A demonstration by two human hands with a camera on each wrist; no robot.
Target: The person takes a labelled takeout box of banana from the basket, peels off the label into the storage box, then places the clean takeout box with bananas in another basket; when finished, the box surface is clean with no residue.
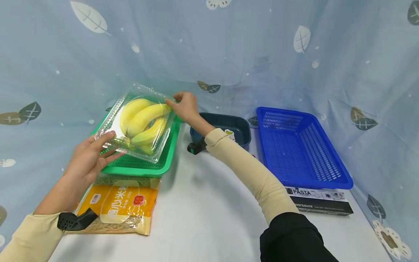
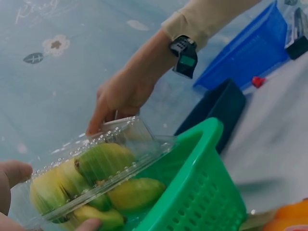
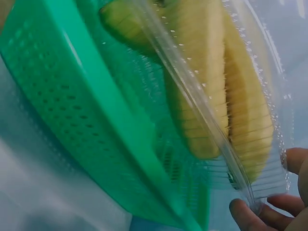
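Note:
A clear plastic clamshell box (image 1: 139,122) with yellow bananas (image 1: 144,120) inside is tilted over a green basket (image 1: 154,165). My left hand (image 1: 90,158) holds its near left corner, thumb on top and fingers under. My right hand (image 1: 183,107) pinches the far right corner. The left wrist view shows the box (image 2: 96,168) above the green basket (image 2: 202,192), with the right hand (image 2: 120,96) at its far edge. In the right wrist view the bananas (image 3: 226,86) show through the plastic, with my fingertips (image 3: 245,214) at the box corner.
A yellow bag of grain (image 1: 119,207) lies in front of the green basket. A dark teal bin (image 1: 226,127) stands at the middle back, a blue basket (image 1: 301,149) to the right, resting on a pasta box (image 1: 319,200). Blue leaf-print cloth surrounds the white table (image 1: 203,218).

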